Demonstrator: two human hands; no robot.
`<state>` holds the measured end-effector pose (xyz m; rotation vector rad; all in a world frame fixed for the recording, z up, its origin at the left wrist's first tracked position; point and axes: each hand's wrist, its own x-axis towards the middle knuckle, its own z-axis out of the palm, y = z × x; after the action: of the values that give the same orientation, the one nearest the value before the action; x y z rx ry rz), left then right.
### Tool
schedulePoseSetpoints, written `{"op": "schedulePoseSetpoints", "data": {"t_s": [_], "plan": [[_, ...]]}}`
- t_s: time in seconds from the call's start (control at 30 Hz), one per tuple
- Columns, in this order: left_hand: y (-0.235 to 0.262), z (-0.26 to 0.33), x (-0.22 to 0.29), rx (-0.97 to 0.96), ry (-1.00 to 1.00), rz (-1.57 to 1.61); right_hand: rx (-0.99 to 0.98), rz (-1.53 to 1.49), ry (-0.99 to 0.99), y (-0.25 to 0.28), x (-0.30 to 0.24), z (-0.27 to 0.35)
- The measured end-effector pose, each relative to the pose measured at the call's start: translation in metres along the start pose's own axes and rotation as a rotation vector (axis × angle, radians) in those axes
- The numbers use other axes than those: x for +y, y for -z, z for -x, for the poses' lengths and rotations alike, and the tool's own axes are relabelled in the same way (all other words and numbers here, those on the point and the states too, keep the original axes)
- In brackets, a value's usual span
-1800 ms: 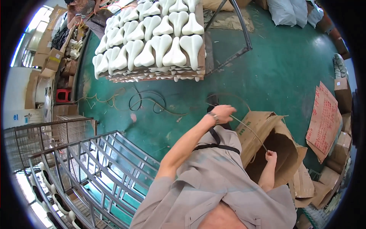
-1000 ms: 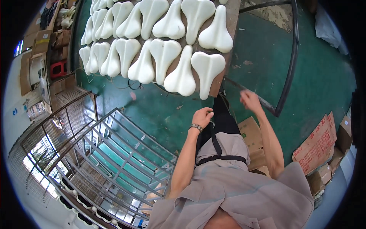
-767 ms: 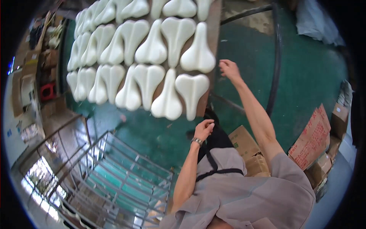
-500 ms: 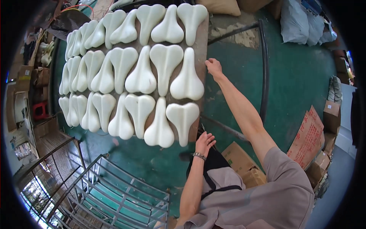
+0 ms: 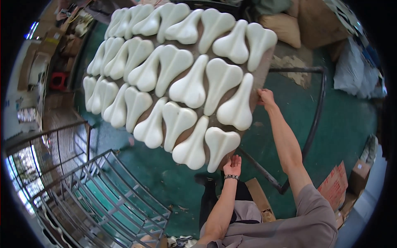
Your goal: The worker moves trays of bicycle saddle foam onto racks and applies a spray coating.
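Observation:
Rows of white bicycle saddle foams (image 5: 223, 84), wide at one end and narrow at the other, lie in alternating directions on a brown board (image 5: 261, 74). My right hand (image 5: 265, 97) is closed on the board's right edge, its fingertips partly hidden. At the near right corner, my left hand (image 5: 233, 166) is palm up with its fingers stretched out against the board's edge, beside the nearest saddle foam (image 5: 221, 146). A bracelet (image 5: 231, 177) circles my left wrist.
A black metal frame (image 5: 321, 99) stands to the right of the board. At lower left is a grey metal rack (image 5: 105, 188). Cardboard boxes (image 5: 359, 175) line the right side, with pale plastic bags (image 5: 349, 72) farther back. A red stool (image 5: 58, 81) is at far left.
The view has shifted, and the board now slants down to the right. My left hand has come up to the board's near corner; my right hand stays on its right edge.

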<state>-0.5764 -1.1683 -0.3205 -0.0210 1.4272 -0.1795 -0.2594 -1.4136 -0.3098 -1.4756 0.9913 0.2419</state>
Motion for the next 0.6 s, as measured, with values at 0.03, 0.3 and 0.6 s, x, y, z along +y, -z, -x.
{"op": "schedulePoseSetpoints", "data": {"t_s": [0.03,0.3,0.6], "plan": [[-0.003,-0.002,-0.008,0.038,-0.003,0.052,0.007,-0.003,0.004,0.012,0.001,-0.006],[-0.001,-0.014,-0.011,-0.067,-0.081,0.147,0.000,-0.001,-0.026,0.023,0.004,-0.030],[-0.011,-0.002,-0.019,-0.020,-0.050,0.058,-0.157,-0.064,-0.013,0.054,-0.001,-0.056]]}}
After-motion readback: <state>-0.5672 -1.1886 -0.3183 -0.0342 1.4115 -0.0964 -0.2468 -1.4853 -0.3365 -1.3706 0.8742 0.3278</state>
